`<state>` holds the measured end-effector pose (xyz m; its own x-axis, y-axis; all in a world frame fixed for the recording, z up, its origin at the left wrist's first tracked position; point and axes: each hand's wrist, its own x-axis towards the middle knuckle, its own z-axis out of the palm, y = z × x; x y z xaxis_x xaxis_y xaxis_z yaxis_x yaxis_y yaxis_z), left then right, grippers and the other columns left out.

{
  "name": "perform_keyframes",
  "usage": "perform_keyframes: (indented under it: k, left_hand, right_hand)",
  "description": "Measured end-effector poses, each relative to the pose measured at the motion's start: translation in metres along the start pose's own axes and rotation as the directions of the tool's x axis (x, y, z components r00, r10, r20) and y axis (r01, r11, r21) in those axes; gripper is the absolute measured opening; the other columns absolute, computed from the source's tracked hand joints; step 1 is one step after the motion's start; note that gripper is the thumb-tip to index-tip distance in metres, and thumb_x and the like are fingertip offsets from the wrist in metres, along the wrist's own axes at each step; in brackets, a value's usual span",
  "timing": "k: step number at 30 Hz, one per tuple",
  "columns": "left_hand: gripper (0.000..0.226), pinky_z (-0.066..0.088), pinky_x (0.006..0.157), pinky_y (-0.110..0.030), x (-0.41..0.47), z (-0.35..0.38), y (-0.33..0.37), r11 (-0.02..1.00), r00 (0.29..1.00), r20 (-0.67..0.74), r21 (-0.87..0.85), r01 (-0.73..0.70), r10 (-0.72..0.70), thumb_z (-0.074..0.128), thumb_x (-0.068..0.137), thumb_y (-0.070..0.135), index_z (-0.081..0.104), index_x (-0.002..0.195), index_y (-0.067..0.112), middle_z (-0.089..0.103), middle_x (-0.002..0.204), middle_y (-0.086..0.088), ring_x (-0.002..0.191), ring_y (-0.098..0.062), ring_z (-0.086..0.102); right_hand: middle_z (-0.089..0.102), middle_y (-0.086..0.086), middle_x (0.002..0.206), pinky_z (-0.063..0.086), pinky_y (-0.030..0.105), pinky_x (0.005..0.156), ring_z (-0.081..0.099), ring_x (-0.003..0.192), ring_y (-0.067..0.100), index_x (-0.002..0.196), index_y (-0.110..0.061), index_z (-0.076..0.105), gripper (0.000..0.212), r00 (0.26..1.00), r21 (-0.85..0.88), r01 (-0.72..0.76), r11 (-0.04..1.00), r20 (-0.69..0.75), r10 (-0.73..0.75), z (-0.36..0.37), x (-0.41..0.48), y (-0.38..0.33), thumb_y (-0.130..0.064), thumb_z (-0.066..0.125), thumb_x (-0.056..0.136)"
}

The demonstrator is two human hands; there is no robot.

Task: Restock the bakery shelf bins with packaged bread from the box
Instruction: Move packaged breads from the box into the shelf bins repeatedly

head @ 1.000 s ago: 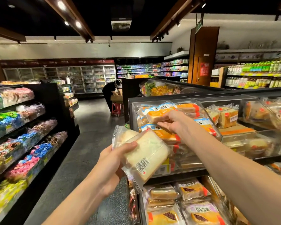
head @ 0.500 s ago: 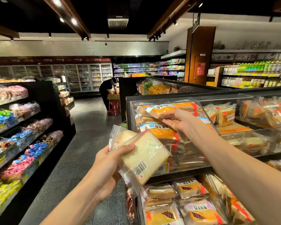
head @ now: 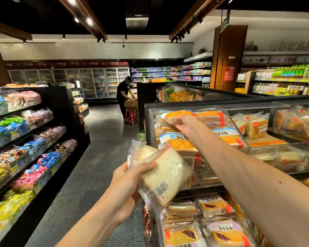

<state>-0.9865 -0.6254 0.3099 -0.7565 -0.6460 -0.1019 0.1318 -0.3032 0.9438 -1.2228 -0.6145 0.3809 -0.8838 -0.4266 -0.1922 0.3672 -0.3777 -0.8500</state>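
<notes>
My left hand (head: 127, 182) grips a clear-wrapped pack of white sliced bread (head: 165, 175) with a barcode label, held in front of the shelf's left end. My right hand (head: 185, 124) reaches into the top clear bin (head: 194, 108) and pinches an orange-labelled bread pack (head: 178, 115) lying on top of the pile there. More orange and blue packs (head: 182, 143) fill that bin below it. The lower bin (head: 203, 227) holds several packs with a dark filling. The box is not in view.
Neighbouring clear bins (head: 257, 125) to the right hold other bread. A candy shelf (head: 25, 139) lines the aisle's left side. A person in black (head: 124, 97) bends over a box on a red stool (head: 131, 114) down the aisle. Fridges line the back wall.
My right hand has risen from the middle of the pile to the top of the bin with the orange pack. The person down the aisle has straightened up. My left hand has kept its pack.
</notes>
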Motion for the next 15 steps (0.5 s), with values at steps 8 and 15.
perform_keyframes:
  k: [8, 15]
  left_hand:
    - [0.052, 0.054, 0.094, -0.050, -0.003, 0.007, -0.001, 1.000, 1.000, -0.010, 0.006, -0.010, 0.010, 0.078, 0.065, 0.013, 0.067, 0.114, 0.003, 0.075, 0.100, -0.017, 0.097, -0.034, 0.072]
    - [0.060, 0.058, 0.088, -0.046, -0.001, -0.005, -0.005, 0.999, 0.998, -0.062, -0.033, -0.016, 0.014, 0.080, 0.062, 0.015, 0.064, 0.118, 0.002, 0.075, 0.103, -0.018, 0.098, -0.034, 0.072]
  right_hand:
    - [0.052, 0.012, 0.130, 0.045, 0.022, 0.063, 0.053, 0.090, 0.017, 0.141, -0.006, 0.038, 0.040, 0.997, -0.123, 0.005, 0.992, -0.075, -0.014, 0.021, 0.005, 0.015, -0.016, 0.049, 0.104]
    - [0.057, 0.016, 0.129, 0.049, 0.019, 0.038, 0.060, 0.096, 0.021, 0.128, -0.004, 0.053, 0.032, 0.997, -0.299, -0.018, 0.954, 0.061, 0.038, -0.003, 0.003, 0.003, -0.007, 0.062, 0.097]
